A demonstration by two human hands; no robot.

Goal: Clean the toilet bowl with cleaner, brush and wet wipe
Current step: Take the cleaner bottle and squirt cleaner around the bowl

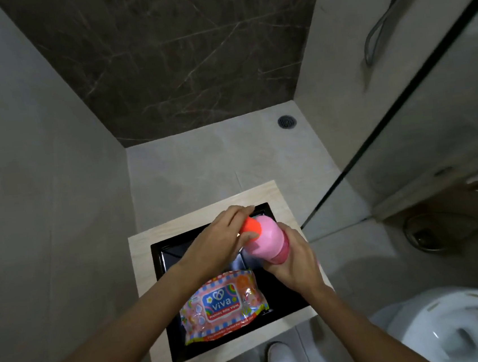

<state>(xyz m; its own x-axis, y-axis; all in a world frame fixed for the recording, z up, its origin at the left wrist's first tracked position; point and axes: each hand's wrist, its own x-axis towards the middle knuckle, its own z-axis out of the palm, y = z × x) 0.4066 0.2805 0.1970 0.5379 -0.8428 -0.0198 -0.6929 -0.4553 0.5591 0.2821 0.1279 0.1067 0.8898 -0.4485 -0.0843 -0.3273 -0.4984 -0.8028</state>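
Observation:
A pink cleaner bottle [268, 238] with an orange-red cap [251, 227] is held tilted above a black tray [165, 280]. My right hand [292, 262] grips the bottle's body. My left hand [219, 240] has its fingers curled round the cap. A pink pack of wet wipes [221, 302] lies flat in the tray, below my left forearm. The white toilet bowl [465, 328] is at the bottom right with its seat up. No brush is in view.
The tray sits on a light wooden stand [145, 279] against the left wall. A floor drain [286, 122] lies at the far corner. A glass partition [401, 110] stands to the right. A white object [278, 359] stands on the floor below the stand.

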